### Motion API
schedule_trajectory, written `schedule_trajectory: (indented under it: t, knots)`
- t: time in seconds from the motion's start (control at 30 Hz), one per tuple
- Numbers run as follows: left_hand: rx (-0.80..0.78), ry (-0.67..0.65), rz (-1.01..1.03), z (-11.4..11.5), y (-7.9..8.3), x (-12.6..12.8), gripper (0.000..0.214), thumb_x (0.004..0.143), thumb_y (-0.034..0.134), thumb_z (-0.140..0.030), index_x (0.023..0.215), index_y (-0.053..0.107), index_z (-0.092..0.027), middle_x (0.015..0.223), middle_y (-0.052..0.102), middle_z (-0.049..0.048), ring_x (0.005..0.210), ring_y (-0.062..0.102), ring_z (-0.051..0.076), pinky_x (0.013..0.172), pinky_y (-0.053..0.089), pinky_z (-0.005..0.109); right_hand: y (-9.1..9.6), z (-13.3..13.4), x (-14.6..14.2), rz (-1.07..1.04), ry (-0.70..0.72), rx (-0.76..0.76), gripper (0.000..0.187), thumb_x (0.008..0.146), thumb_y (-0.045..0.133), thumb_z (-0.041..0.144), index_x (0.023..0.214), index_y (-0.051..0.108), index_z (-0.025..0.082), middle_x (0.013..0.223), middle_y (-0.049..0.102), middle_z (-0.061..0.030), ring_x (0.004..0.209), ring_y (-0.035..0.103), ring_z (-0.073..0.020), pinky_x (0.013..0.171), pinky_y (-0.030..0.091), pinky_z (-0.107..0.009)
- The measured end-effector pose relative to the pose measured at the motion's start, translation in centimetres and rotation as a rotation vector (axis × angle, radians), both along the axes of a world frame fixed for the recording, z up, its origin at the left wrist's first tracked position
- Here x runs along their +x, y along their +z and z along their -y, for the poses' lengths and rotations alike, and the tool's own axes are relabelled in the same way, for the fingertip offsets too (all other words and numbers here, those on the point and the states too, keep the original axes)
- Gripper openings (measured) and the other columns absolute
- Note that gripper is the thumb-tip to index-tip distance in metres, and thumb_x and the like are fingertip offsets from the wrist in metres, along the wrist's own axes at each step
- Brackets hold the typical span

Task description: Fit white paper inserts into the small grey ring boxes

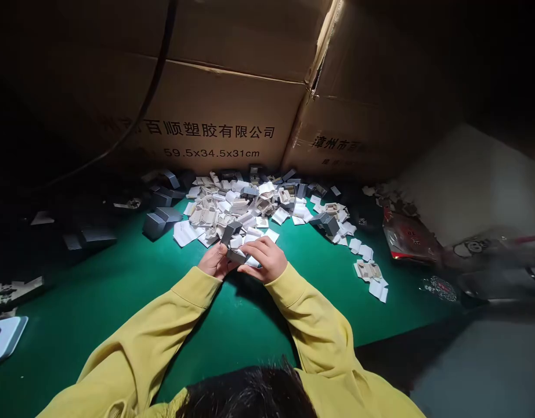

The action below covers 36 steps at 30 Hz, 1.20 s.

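Between both hands, just above the green tabletop [198, 325], is a small dark grey box [236, 255] with its lid raised. My left hand [215, 261] grips its left side, fingers closed. From the right, my right hand [266, 259] closes its fingers on the box's other side, partly hiding it. Something white shows by the right fingers; I cannot make out whether it is inside the box. Right beyond the hands lies a heap of folded white and beige card pieces [206, 215]. Another dark grey box [161, 220] stands open at the heap's left edge.
Large cardboard cartons [224, 104] wall off the back of the table, with a dark cable [149, 96] hanging before them. A red packet [409, 235] and a clear plastic bag [476, 249] lie at right. At far left sits a white device [8, 339].
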<state>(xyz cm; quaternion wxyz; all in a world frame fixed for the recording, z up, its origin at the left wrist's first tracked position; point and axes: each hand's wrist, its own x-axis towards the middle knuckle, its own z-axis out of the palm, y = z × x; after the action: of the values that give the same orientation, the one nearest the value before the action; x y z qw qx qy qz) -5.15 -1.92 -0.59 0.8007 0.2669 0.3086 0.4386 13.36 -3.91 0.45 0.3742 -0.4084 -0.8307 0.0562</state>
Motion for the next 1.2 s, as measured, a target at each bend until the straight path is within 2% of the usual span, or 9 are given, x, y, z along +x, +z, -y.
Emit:
schedule_trajectory:
  t: [0.13, 0.27, 0.43, 0.57, 0.8, 0.93, 1.03, 1.1, 1.2]
  knots:
    - [-0.025, 0.010, 0.038, 0.1, 0.2, 0.1, 0.051, 0.069, 0.085, -0.042, 0.108, 0.066, -0.015, 0.098, 0.072, 0.0066, 0.084, 0.069, 0.016, 0.072, 0.059, 0.023, 0.0, -0.1, 0.0, 0.009, 0.024, -0.054, 0.034, 0.093, 0.058, 0.047, 0.108, 0.072, 0.020, 0.105, 0.075, -0.0110, 0.092, 0.061, -0.0242, 0.085, 0.053, -0.039]
    - [-0.033, 0.009, 0.023, 0.1, 0.3, 0.1, 0.044, 0.070, 0.084, -0.043, 0.099, 0.067, -0.016, 0.095, 0.072, 0.0061, 0.081, 0.069, 0.016, 0.068, 0.059, 0.023, -0.1, -0.2, 0.0, -0.015, 0.069, -0.052, 0.033, 0.091, 0.061, 0.045, 0.111, 0.070, 0.020, 0.105, 0.074, -0.0113, 0.093, 0.061, -0.0236, 0.086, 0.053, -0.039]
    - [-0.015, 0.007, -0.009, 0.1, 0.1, 0.0, 0.041, 0.075, 0.080, -0.044, 0.103, 0.067, -0.016, 0.100, 0.072, 0.0077, 0.085, 0.069, 0.018, 0.072, 0.058, 0.027, -0.4, -0.2, -0.1, 0.024, 0.024, -0.090, 0.037, 0.089, 0.065, 0.047, 0.116, 0.069, 0.022, 0.110, 0.072, -0.0117, 0.097, 0.060, -0.0245, 0.088, 0.053, -0.041]
    - [0.003, 0.009, -0.034, 0.1, -0.1, 0.0, 0.044, 0.074, 0.080, -0.046, 0.102, 0.067, -0.015, 0.101, 0.072, 0.0089, 0.088, 0.068, 0.020, 0.072, 0.058, 0.029, -0.4, -0.2, -0.2, 0.046, 0.021, -0.109, 0.038, 0.088, 0.066, 0.048, 0.115, 0.070, 0.022, 0.110, 0.073, -0.0107, 0.097, 0.059, -0.0241, 0.089, 0.053, -0.040]
    - [0.057, -0.013, -0.068, 0.0, -0.2, 0.1, 0.066, 0.071, 0.082, -0.050, 0.123, 0.062, -0.015, 0.111, 0.072, 0.0131, 0.096, 0.069, 0.025, 0.068, 0.058, 0.028, -0.4, 0.0, -0.4, 0.049, 0.067, -0.089, 0.036, 0.089, 0.063, 0.049, 0.109, 0.071, 0.020, 0.108, 0.072, -0.0110, 0.099, 0.057, -0.0242, 0.089, 0.051, -0.042]
    - [0.070, -0.015, -0.094, -0.1, -0.2, 0.2, 0.076, 0.068, 0.083, -0.050, 0.133, 0.058, -0.017, 0.115, 0.071, 0.0132, 0.105, 0.067, 0.027, 0.077, 0.059, 0.031, -0.1, 0.1, -0.5, -0.149, 0.023, -0.180, 0.025, 0.092, 0.058, 0.041, 0.103, 0.072, 0.022, 0.102, 0.074, -0.0079, 0.096, 0.062, -0.0216, 0.090, 0.052, -0.039]
    - [0.076, -0.003, -0.104, -0.2, -0.5, 0.3, 0.078, 0.065, 0.086, -0.048, 0.133, 0.059, -0.023, 0.121, 0.069, 0.0109, 0.107, 0.067, 0.026, 0.082, 0.059, 0.033, 0.0, 0.2, -0.7, -0.348, -0.158, -0.283, 0.023, 0.089, 0.061, 0.039, 0.100, 0.070, 0.022, 0.100, 0.073, -0.0072, 0.097, 0.064, -0.0216, 0.089, 0.053, -0.039]
    - [0.065, -0.005, -0.120, -0.2, -0.8, 0.3, 0.079, 0.060, 0.089, -0.044, 0.130, 0.061, -0.025, 0.125, 0.067, 0.0107, 0.108, 0.067, 0.027, 0.081, 0.058, 0.032, -0.2, 0.3, -1.0, -0.435, -0.254, -0.375, 0.029, 0.081, 0.069, 0.042, 0.101, 0.069, 0.022, 0.099, 0.072, -0.0067, 0.094, 0.065, -0.0214, 0.086, 0.054, -0.038]
    - [0.051, 0.002, -0.154, -0.3, -1.1, 0.3, 0.079, 0.055, 0.092, -0.040, 0.126, 0.063, -0.023, 0.126, 0.066, 0.0129, 0.112, 0.065, 0.030, 0.080, 0.058, 0.032, -0.5, 0.3, -1.4, -0.513, -0.251, -0.497, 0.038, 0.074, 0.076, 0.040, 0.106, 0.068, 0.022, 0.099, 0.072, -0.0054, 0.092, 0.067, -0.0198, 0.082, 0.055, -0.035]
